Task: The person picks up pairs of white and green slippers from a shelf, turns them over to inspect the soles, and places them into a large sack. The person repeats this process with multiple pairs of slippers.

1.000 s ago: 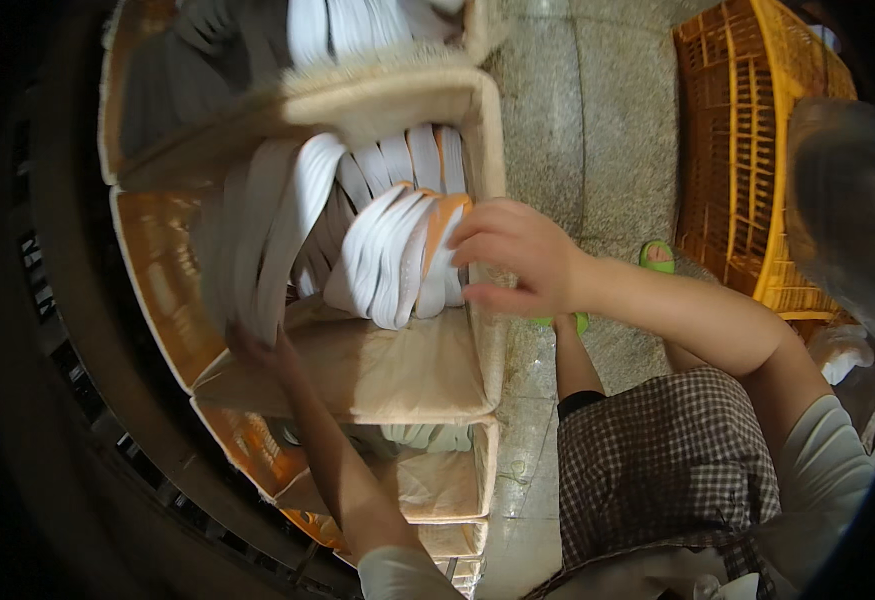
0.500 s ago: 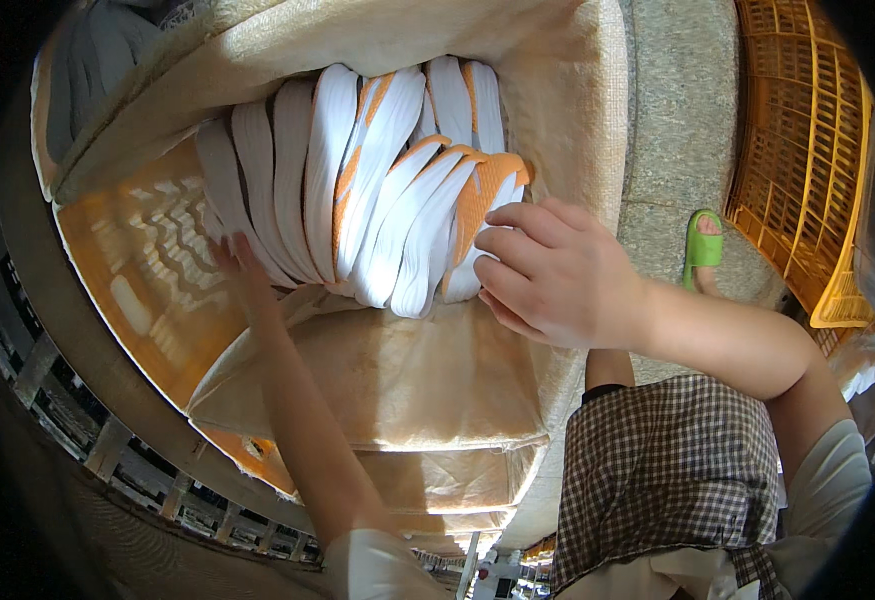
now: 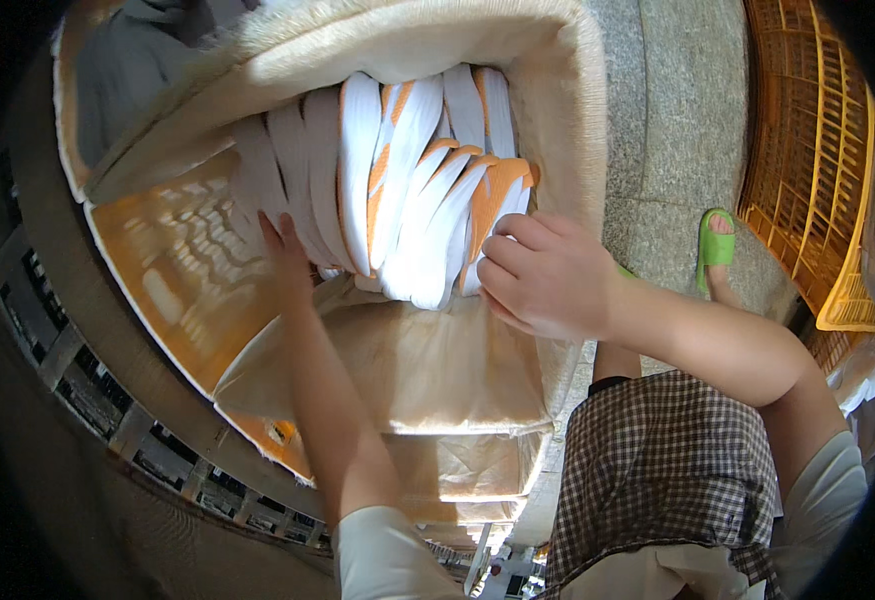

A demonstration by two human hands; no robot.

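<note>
Packing step: right hand (image 3: 547, 275) curled onto white-and-orange soles (image 3: 412, 190) at three o'clock; left hand (image 3: 285, 250) flat, fingers extended, bracing nine o'clock; firmer inward squeeze probably needed.

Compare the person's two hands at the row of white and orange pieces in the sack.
The left hand lies flat with fingers stretched, against the left, shaded end of the row of white and orange pieces; the right hand is curled, fingers bent, at the right end. The left hand is dimmer, the right hand in brighter light. Both touch the same row.
</note>
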